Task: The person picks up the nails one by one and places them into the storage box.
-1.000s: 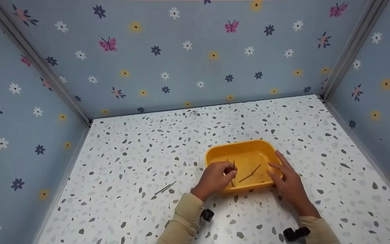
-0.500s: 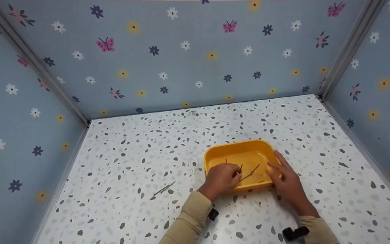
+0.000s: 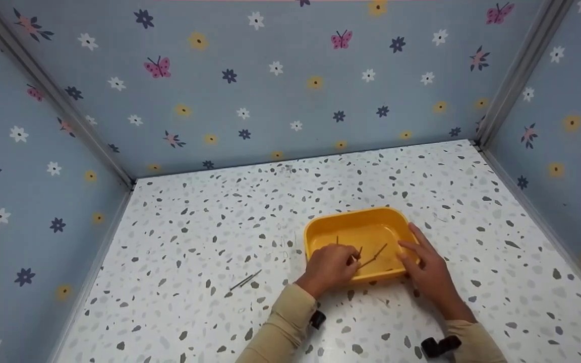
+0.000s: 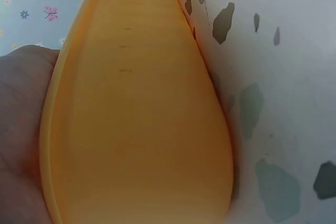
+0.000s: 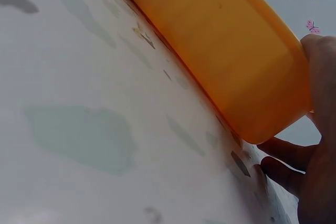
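A yellow plastic tray [image 3: 353, 219] sits on the speckled table, with several thin dark nails [image 3: 380, 250] lying inside. My left hand [image 3: 330, 267] reaches over its near rim. Thumb and forefinger pinch a nail [image 3: 360, 250] whose end sticks up; the rest is hidden by the fingers. My right hand [image 3: 429, 275] holds the tray's right end, some fingers over the rim and others outside. In the right wrist view, fingertips [image 5: 283, 153] lie low beside the tray's corner [image 5: 262, 114]. The left wrist view is mostly filled by the tray's near outer wall [image 4: 136, 103].
Two long nails [image 3: 245, 280] lie close together on the table [image 3: 210, 217], left of the tray. Flower-patterned blue panels [image 3: 290, 91] wall in the back and both sides. Both sleeves carry black wrist mounts [image 3: 441, 347].
My left hand has moved slightly right and lower in the tray, with the pinched nail now tilted near the lying nails. My right hand stays on the tray's end.
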`<state>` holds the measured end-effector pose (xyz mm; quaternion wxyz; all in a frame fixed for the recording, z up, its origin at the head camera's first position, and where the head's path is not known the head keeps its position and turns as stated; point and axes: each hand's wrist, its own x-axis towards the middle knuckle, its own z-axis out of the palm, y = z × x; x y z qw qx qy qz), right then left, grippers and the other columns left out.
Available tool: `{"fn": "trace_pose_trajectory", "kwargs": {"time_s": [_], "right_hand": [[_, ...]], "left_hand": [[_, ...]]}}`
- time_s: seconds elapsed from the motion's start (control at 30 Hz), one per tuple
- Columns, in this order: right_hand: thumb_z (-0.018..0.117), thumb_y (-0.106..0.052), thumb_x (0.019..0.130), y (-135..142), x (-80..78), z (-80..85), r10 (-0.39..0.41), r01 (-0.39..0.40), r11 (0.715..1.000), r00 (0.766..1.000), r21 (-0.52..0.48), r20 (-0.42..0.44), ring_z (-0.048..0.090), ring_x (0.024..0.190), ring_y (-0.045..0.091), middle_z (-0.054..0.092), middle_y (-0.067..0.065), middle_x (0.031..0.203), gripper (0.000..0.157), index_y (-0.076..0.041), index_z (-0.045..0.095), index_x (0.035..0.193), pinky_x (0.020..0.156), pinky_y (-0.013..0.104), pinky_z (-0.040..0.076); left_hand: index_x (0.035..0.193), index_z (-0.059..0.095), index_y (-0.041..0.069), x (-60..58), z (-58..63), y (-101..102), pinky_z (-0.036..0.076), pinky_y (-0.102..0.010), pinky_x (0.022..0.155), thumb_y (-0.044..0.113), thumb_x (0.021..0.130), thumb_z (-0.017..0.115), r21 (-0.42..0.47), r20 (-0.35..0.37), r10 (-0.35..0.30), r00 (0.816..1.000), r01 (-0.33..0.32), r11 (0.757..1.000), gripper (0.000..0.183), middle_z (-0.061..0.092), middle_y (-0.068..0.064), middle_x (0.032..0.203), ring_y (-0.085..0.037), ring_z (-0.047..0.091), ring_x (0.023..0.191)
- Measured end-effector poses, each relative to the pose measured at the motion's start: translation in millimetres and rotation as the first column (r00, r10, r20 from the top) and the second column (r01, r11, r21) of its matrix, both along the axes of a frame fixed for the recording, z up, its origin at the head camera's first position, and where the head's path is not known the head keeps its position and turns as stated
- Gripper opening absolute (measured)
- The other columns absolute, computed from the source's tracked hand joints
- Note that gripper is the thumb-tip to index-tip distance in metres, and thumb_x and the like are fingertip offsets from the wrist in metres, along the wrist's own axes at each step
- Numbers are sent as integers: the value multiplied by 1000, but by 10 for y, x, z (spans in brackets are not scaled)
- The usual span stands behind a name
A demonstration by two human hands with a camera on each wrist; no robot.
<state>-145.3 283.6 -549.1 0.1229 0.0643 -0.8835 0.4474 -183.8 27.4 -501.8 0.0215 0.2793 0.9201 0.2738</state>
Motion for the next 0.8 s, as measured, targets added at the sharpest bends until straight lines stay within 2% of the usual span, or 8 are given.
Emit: {"fn": "trace_pose_trajectory", "kwargs": {"time_s": [0.17,0.47,0.8], "right_hand": [[63,-28,101,1,-5,-1,4,-4,1000,1000,-17,-13,27,148,22,28,-7,162,36,-12,65,132,108,9,20],[62,-27,101,-6,-8,15,3,-3,1000,1000,-14,2,26,148,23,27,-7,163,36,-11,65,133,107,8,20],[62,-23,101,-11,-2,5,-3,3,1000,1000,0,18,26,148,23,26,-7,163,35,-10,64,133,105,6,19]], "left_hand": [[107,77,16,0,-3,-6,45,-19,64,24,93,70,8,21,-2,1000,2,1000,17,67,12,83,-2,55,70],[106,77,18,14,-7,-29,45,-19,64,25,93,70,39,38,-4,999,2,999,16,66,12,83,-2,55,71],[105,74,19,41,-54,-17,43,-21,59,30,95,67,11,15,48,999,-49,999,16,60,15,76,-3,52,65]]}}
